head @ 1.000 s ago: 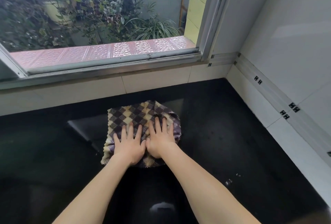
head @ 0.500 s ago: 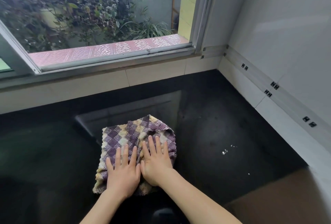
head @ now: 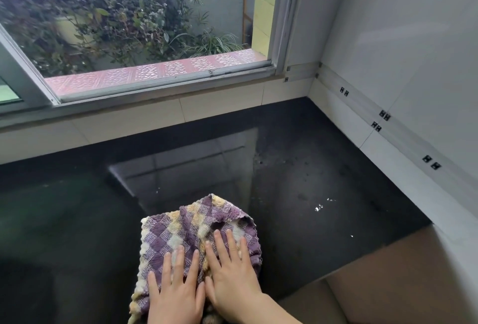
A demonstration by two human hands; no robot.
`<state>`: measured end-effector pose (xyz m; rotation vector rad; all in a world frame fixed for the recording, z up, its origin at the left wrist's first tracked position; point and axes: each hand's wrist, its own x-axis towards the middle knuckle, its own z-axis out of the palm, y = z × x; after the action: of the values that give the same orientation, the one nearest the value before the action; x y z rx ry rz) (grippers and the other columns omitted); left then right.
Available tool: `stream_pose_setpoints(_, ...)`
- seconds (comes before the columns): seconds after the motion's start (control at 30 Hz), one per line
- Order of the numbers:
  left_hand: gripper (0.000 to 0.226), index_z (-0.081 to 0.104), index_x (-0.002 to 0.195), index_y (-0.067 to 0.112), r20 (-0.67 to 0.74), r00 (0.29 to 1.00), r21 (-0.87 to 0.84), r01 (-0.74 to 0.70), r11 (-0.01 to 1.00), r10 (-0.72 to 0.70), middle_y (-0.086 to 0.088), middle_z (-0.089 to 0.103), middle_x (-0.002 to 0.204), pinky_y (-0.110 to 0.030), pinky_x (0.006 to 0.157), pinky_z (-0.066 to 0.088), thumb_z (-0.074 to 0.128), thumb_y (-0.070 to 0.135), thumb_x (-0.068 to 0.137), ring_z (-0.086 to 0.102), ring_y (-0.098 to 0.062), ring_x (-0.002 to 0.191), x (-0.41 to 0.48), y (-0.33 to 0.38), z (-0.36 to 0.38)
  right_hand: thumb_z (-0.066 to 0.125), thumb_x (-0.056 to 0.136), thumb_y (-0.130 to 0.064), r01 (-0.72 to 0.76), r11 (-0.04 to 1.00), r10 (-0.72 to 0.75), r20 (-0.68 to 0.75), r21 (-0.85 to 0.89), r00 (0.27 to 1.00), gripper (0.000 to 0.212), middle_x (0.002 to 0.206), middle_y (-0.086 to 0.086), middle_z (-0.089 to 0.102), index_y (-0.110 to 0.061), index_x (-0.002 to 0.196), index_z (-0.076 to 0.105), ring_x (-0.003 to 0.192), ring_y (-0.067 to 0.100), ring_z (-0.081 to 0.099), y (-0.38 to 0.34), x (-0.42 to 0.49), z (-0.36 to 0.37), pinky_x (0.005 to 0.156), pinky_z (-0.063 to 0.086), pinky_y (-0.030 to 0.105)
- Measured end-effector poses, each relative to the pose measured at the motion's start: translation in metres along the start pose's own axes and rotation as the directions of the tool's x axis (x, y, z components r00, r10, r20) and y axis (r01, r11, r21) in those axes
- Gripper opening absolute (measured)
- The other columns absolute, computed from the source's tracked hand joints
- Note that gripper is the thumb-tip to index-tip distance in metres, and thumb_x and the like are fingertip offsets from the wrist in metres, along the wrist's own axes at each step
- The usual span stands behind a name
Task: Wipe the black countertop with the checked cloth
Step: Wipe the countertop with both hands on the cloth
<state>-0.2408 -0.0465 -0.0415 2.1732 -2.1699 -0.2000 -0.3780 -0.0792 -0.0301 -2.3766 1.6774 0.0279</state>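
1. Checked cloth (head: 196, 230) sits on the black table (head: 310, 189), down near the front edge, a bit bunched up, with its far edge folded and lifted.
2. I've got both hands flat on top of it, side by side and touching at the thumbs. Left hand (head: 176, 292) covers the near-left part, right hand (head: 232, 277) is just beside it, reaching slightly further forward.
3. Fingers (head: 178, 261) on both hands are stretched out and a little spread, pressing down on the fabric rather than clamped around it.
4. Few small white specks (head: 319, 207) on the table off to the right of the cloth, well clear of it.
5. Shiny patch of the table beyond the cloth reflects the window (head: 144, 26). White tiled wall (head: 401, 52) runs down the right side.
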Motion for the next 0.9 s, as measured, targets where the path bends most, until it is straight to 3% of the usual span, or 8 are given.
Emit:
stream_pose_setpoints(0.1,0.05,0.038,0.132,0.03,-0.049,0.996,-0.014,-0.07,0.997,0.069,-0.002,0.027,0.15,-0.058,0.096,0.027,0.021,0.049,0.089,0.021,-0.025,0.138,-0.006,0.013,-0.001,0.042,0.071,-0.049,-0.015,0.999,0.011,-0.082,-0.05,0.997,0.07,0.141,0.017,0.046,-0.013,0.132,0.048,0.136,0.039,0.018,0.013,-0.014,0.006,0.1,0.017,0.057)
stream_pose_setpoints(0.17,0.06,0.034,0.134,0.032,-0.06,0.993,-0.035,-0.108,0.993,0.106,0.005,0.006,0.157,-0.051,0.109,0.012,0.037,0.045,0.075,0.001,-0.017,0.144,-0.004,0.022,0.001,0.043,0.068,-0.048,-0.044,0.998,0.038,-0.117,-0.053,0.992,0.073,0.147,0.017,0.033,-0.013,0.132,0.041,0.141,0.039,0.004,0.022,-0.018,0.008,0.101,0.014,0.058)
stream_pose_setpoints(0.23,0.066,0.037,0.133,0.03,-0.075,0.987,-0.017,-0.143,0.99,0.141,0.004,0.001,0.157,-0.048,0.11,0.001,0.041,0.044,0.069,-0.002,-0.017,0.143,0.0,0.033,0.005,0.041,0.066,-0.047,-0.075,0.996,0.067,-0.17,-0.042,0.983,0.074,0.148,0.017,0.024,-0.012,0.132,0.04,0.141,0.039,-0.005,0.033,-0.022,0.009,0.102,0.012,0.06)
stream_pose_setpoints(0.47,0.062,0.046,0.128,0.027,-0.081,0.974,0.024,-0.211,0.977,0.212,-0.01,0.034,0.143,-0.058,0.104,0.016,0.045,0.047,0.069,0.022,-0.031,0.138,0.021,0.092,0.019,0.043,0.06,-0.044,-0.188,0.982,0.176,-0.239,-0.028,0.955,0.076,0.142,0.017,0.033,-0.011,0.129,0.044,0.135,0.039,0.016,0.092,-0.036,0.005,0.1,0.016,0.067)
stream_pose_setpoints(0.57,0.049,0.046,0.128,0.027,-0.051,0.98,-0.015,-0.192,0.981,0.191,-0.01,0.04,0.14,-0.06,0.101,0.016,0.036,0.049,0.084,0.037,-0.033,0.125,0.037,0.11,0.017,0.043,0.064,-0.043,-0.19,0.982,0.184,-0.219,-0.005,0.958,0.075,0.142,0.019,0.037,-0.011,0.131,0.042,0.133,0.039,0.021,0.111,-0.026,-0.001,0.099,0.017,0.069)
stream_pose_setpoints(0.67,0.054,0.045,0.129,0.028,0.037,0.991,-0.073,-0.13,0.989,0.132,-0.011,0.051,0.136,-0.056,0.105,0.008,0.011,0.051,0.093,0.038,-0.031,0.123,0.054,0.118,0.011,0.042,0.067,-0.042,-0.185,0.983,0.185,-0.186,0.018,0.965,0.072,0.142,0.018,0.036,-0.012,0.133,0.04,0.13,0.041,0.027,0.122,-0.008,-0.008,0.099,0.014,0.068)
stream_pose_setpoints(0.77,0.052,0.042,0.13,0.029,0.066,0.994,-0.087,-0.081,0.993,0.087,-0.008,0.053,0.135,-0.053,0.103,0.01,0.013,0.051,0.094,0.038,-0.029,0.122,0.078,0.122,0.006,0.042,0.067,-0.042,-0.185,0.982,0.188,-0.157,0.031,0.97,0.071,0.137,0.02,0.049,-0.01,0.131,0.048,0.124,0.041,0.033,0.132,0.015,-0.018,0.101,0.01,0.065)
stream_pose_setpoints(0.9,0.051,0.043,0.132,0.028,0.119,0.993,-0.08,-0.014,0.997,0.023,-0.008,0.053,0.135,-0.054,0.094,0.021,0.018,0.049,0.093,0.036,-0.028,0.12,0.111,0.124,-0.001,0.042,0.071,-0.042,-0.178,0.983,0.181,-0.102,0.032,0.978,0.068,0.136,0.02,0.051,-0.009,0.129,0.056,0.128,0.041,0.031,0.142,0.052,-0.029,0.1,0.011,0.067)
